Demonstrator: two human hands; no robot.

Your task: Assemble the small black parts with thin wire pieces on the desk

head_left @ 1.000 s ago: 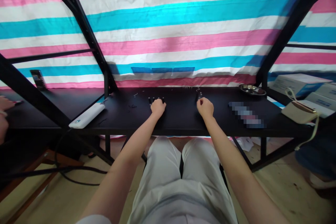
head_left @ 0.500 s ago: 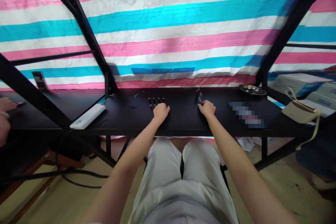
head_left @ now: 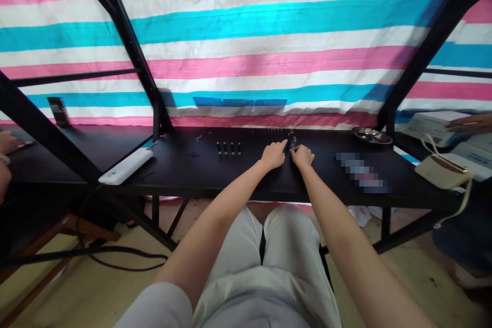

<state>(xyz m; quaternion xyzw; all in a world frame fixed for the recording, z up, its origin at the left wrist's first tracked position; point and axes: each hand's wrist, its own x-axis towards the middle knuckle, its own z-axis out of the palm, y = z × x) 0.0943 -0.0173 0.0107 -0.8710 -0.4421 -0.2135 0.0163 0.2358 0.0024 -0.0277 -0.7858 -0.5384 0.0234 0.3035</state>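
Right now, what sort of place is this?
Probably a makeshift workroom: there's a black metal-framed workbench, a striped tarp hanging behind it, and a neat row of small dark parts on the bench.

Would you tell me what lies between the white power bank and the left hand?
In the head view, four small dark upright pieces and a few small scraps lie there.

Small upright black pieces point(head_left: 293, 143), probably plastic.
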